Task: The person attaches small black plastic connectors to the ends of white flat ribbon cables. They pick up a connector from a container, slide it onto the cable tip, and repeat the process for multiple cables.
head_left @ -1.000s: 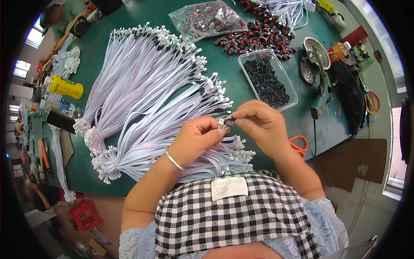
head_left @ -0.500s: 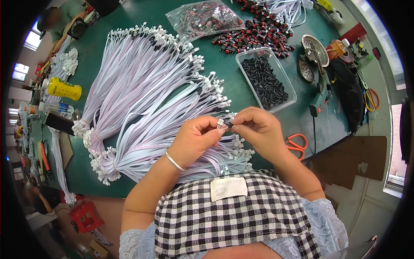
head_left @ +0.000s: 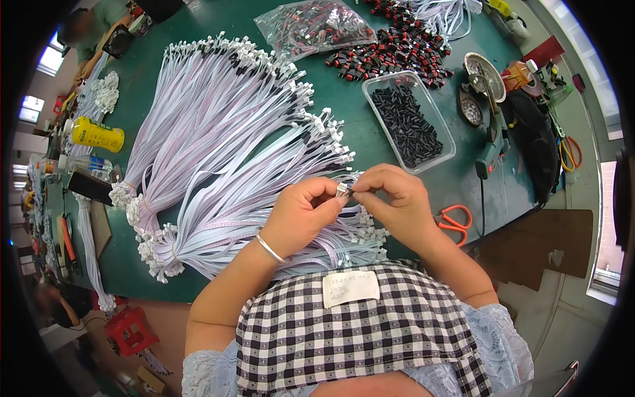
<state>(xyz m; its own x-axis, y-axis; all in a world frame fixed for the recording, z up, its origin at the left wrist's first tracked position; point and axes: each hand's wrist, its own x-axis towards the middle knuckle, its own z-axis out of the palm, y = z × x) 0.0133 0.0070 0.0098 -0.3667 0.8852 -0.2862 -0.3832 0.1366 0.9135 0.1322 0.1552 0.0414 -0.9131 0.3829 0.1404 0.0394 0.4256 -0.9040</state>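
A small white connector (head_left: 342,190) is pinched between left hand (head_left: 301,215) and right hand (head_left: 395,202), both grips clamped on it, above the ribbon cables (head_left: 218,159) on the green table (head_left: 370,142), near the torso.

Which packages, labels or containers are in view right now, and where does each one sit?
Clear plastic bag: far centre of the green table, crumpled, full of small red and black parts.
Clear tray: right of the cable bundles, rectangular, holding black parts.
Yellow bottle: far left, lying on its side.
White label: rectangular patch on the checked apron, near edge.
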